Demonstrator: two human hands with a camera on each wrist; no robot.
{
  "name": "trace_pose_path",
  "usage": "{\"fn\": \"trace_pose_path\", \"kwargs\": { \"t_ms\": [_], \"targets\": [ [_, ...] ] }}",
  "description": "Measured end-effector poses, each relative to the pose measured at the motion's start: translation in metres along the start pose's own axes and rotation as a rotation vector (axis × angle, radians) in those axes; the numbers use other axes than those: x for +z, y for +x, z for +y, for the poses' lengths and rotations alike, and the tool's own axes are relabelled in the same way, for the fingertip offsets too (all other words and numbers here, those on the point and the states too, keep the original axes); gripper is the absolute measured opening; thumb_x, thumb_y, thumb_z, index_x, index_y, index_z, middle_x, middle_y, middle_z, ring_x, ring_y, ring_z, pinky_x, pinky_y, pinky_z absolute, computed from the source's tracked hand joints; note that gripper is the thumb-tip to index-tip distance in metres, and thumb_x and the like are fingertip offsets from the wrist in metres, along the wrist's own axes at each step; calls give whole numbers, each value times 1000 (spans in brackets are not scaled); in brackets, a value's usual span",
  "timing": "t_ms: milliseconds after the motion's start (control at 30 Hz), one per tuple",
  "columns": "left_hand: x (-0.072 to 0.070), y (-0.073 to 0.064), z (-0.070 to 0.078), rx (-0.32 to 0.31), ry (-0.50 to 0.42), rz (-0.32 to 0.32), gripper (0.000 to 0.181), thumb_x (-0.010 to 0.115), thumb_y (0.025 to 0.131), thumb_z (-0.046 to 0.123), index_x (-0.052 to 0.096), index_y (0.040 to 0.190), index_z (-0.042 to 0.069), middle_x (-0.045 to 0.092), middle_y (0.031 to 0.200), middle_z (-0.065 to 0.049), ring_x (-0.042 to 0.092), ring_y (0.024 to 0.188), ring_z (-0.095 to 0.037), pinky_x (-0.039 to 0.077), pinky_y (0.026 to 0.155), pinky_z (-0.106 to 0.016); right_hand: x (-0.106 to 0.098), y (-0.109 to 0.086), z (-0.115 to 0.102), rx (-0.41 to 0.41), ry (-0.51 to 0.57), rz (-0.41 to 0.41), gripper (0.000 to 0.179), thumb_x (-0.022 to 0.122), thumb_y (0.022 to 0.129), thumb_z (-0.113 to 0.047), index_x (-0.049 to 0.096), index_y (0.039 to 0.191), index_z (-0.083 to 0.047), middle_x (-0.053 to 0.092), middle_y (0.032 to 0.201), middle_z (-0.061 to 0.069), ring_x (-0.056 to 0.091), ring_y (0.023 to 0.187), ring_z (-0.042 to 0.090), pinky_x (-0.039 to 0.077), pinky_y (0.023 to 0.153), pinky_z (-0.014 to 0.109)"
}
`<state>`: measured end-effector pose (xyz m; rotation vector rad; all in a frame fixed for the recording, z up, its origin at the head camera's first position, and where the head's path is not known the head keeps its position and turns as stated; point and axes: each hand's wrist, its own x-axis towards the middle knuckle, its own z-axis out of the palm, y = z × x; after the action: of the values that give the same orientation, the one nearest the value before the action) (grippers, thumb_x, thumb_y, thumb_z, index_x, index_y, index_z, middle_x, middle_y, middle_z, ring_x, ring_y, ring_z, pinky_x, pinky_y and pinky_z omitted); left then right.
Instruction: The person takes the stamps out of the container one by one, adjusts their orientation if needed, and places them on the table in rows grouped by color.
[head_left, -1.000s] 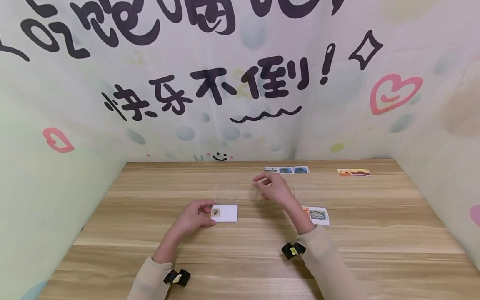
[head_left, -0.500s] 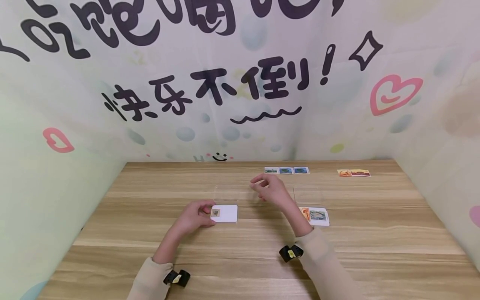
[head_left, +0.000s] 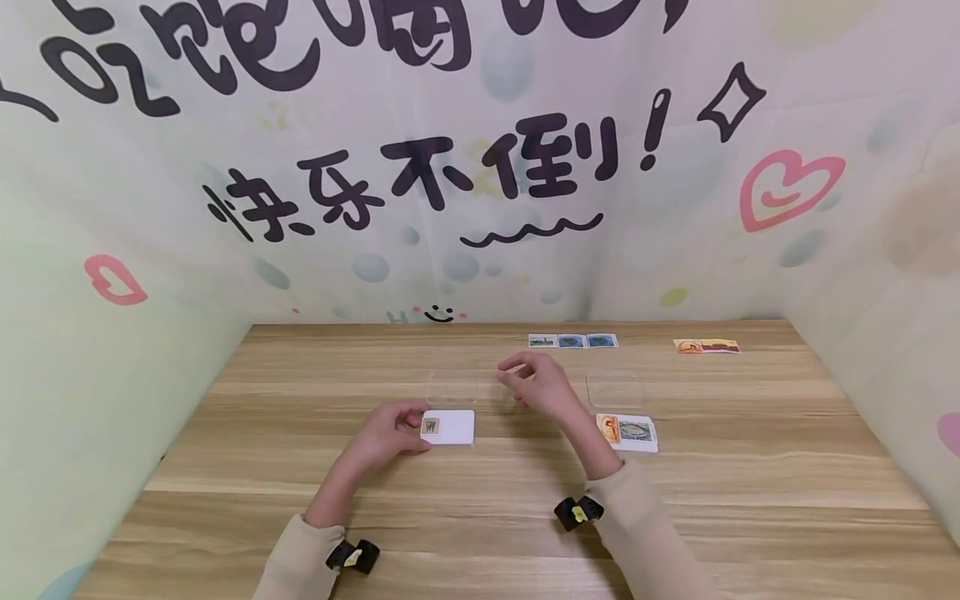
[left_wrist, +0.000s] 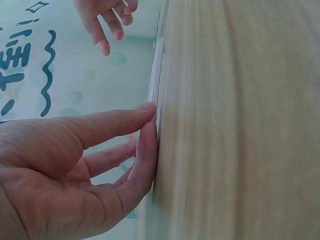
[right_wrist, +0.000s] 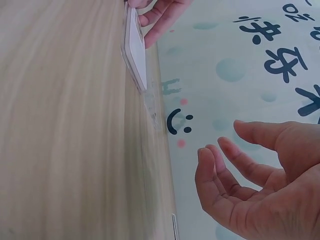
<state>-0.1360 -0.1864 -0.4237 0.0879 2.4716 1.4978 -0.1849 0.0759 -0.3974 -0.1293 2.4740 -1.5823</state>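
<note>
A stack of white cards (head_left: pixel 454 427) in a shallow clear case lies left of centre on the table, a small brownish stamp at its left end. My left hand (head_left: pixel 386 432) holds this case by its left end, thumb on the near side and fingers on the far side; the left wrist view shows thumb and fingertips (left_wrist: pixel 146 106) at its edge. Above the table, between two clear lids, hovers my right hand (head_left: pixel 540 385). Its fingers are loosely bent and nothing is between them in the right wrist view. On the right, a second white card stack (head_left: pixel 627 446) bears an orange stamp and a green-grey one.
Clear, hardly visible lids (head_left: pixel 453 386) lie behind each card stack, the other lid (head_left: pixel 617 390) on the right. A row of blue and green stamps (head_left: pixel 572 341) lies at the back, with orange and dark red stamps (head_left: pixel 707 346) farther right. A printed cloth wall (head_left: pixel 480 275) closes the back.
My right hand has drifted slightly left and toward me, uncovering more of the right card stack's orange stamp. The left hand and its card stack have stayed in place.
</note>
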Motion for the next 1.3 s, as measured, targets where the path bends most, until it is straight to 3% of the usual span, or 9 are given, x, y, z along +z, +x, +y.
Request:
{"fn": "trace_pose_path", "kwargs": {
  "t_ms": [1167, 1300],
  "targets": [
    [1, -1, 2, -12, -39, -18, 54, 79, 80, -16, 61, 130, -17, 53, 100, -16, 56, 81, -19, 58, 67, -22, 10, -6, -5, -19, 52, -26, 22, 70, 102, -13, 72, 119, 1, 68, 98, 20, 63, 70, 28, 56, 66, 35],
    [0, -1, 2, -12, -40, -22, 54, 79, 80, -16, 61, 131, -17, 53, 100, -16, 55, 81, -19, 58, 67, -22, 12, -6, -6, -13, 49, -23, 22, 71, 102, -14, 73, 118, 0, 68, 94, 15, 63, 70, 27, 57, 66, 35]
  ]
}}
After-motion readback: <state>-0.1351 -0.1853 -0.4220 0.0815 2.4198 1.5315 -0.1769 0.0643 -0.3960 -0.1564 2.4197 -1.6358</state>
